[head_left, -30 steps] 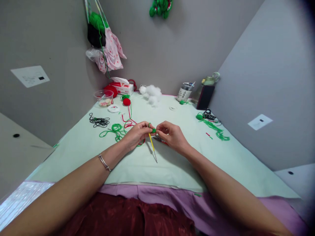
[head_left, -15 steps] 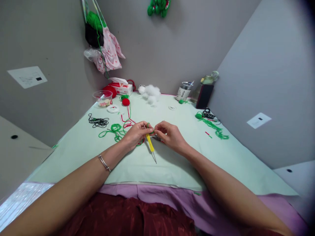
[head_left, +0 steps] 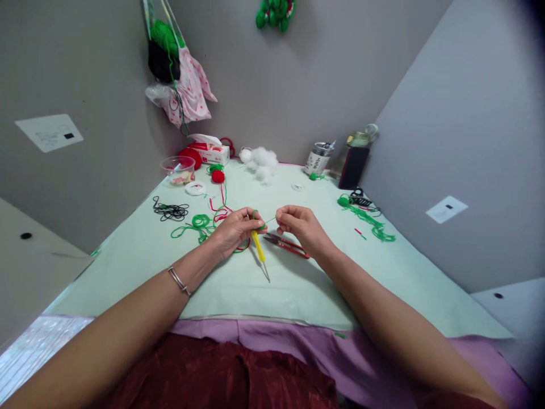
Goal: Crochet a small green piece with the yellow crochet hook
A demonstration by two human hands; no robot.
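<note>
Between the fingers of my left hand (head_left: 235, 230) is a crochet hook (head_left: 258, 247) with a yellow handle, its metal end pointing down toward me. Green yarn (head_left: 254, 215) loops around a finger of the same hand, and a small green piece shows at the fingertips. My right hand (head_left: 300, 224) pinches a thin green strand (head_left: 269, 220) that runs tight across to the left hand. Below the right hand lie thread snips (head_left: 287, 245) with red handles, partly covered by it. Left of my left hand is a loose coil of green yarn (head_left: 201, 221) on the table.
Black cord (head_left: 170, 210) and a small red ball (head_left: 218, 176) lie at left. Behind are a clear tub (head_left: 179, 172), a tissue box (head_left: 213, 153) and white stuffing (head_left: 261, 162). Toward the right stand a pen can (head_left: 318, 159), a phone (head_left: 354, 167) and green yarn lengths (head_left: 370, 218).
My right hand has moved right, away from the left, drawing out the green strand between them. The snips show more now. My left hand has barely shifted.
</note>
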